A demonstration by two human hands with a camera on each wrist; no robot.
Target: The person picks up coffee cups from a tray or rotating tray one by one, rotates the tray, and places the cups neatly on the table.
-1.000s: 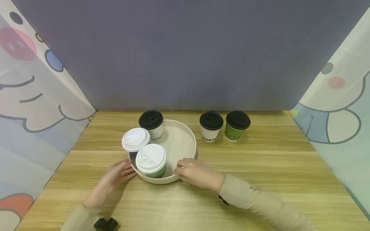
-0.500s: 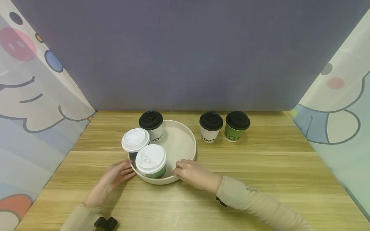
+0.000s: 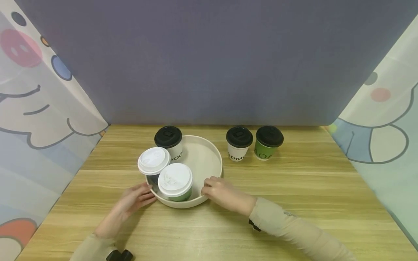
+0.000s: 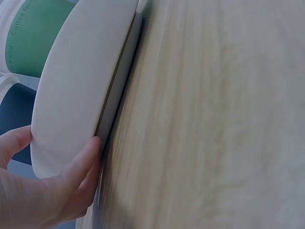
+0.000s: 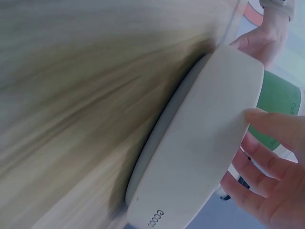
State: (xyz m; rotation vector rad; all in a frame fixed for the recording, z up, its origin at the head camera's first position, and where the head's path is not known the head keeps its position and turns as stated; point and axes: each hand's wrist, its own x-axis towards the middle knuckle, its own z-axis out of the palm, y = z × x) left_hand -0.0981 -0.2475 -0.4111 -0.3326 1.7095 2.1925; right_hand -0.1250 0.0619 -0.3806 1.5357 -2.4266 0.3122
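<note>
A round cream tray (image 3: 205,159) bears three lidded paper cups at its left side. One is a white cup with a black lid (image 3: 168,137), one a dark cup with a white lid (image 3: 153,160), and one a green cup with a white lid (image 3: 175,179). My left hand (image 3: 133,200) grips the tray's left wall, with a fingertip at the bottom edge in the left wrist view. At the front right, my right hand (image 3: 225,193) pinches the rim. In the right wrist view its thumb (image 5: 274,125) lies at the outer wall and the other fingers reach over the inner side.
Right of the tray stand a white cup with a black lid (image 3: 238,143) and a green cup with a black lid (image 3: 268,142), side by side. A grey panel (image 3: 209,65) rises behind the wooden table (image 3: 294,188), and printed cloth walls flank it.
The tray has turned slightly counter-clockwise seen from above. Its front cup has shifted right and its back cup left. My right hand has moved a little right with the rim; the left has barely moved.
</note>
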